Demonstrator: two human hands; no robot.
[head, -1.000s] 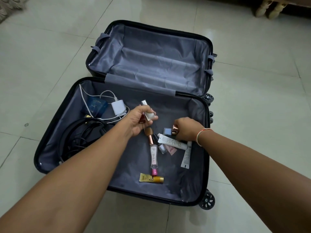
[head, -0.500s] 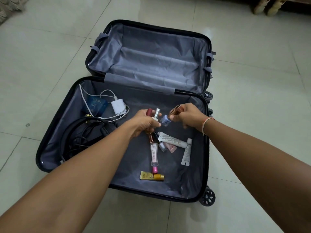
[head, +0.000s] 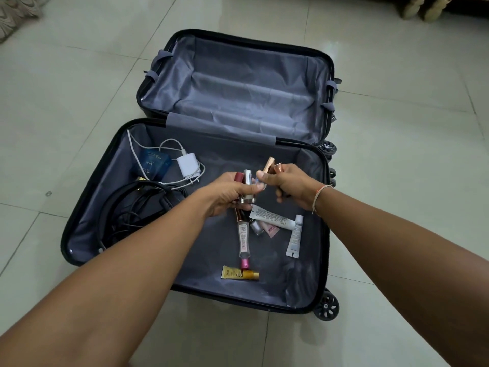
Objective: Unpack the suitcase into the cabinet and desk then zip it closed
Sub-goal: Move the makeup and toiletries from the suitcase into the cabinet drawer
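Observation:
A black suitcase point(head: 87, 197) lies open on the tiled floor, its grey lining showing in both halves. My left hand point(head: 227, 193) grips a few small cosmetic bottles point(head: 247, 178), one red-capped and one silver-capped. Close beside it, my right hand point(head: 293, 185) holds rose-gold capped cosmetics point(head: 270, 164). Both hands hover over the near half. Beneath them lie a white tube point(head: 275, 217), a second white tube point(head: 295, 238), a clear tube with a pink cap point(head: 243, 238), a gold tube point(head: 239, 274) and a small silver bottle point(head: 256, 226).
The near half's left side holds a blue box point(head: 153, 164), a white charger with its cable point(head: 188, 165) and coiled black cables point(head: 132, 207). The far half point(head: 238, 88) holds nothing. Furniture legs point(head: 420, 7) stand at the top right, a rug corner point(head: 13, 14) at the top left.
My right hand lifted a rose-gold capped item from the pile and rose to meet my left hand. Both hands now sit together above the remaining cosmetics.

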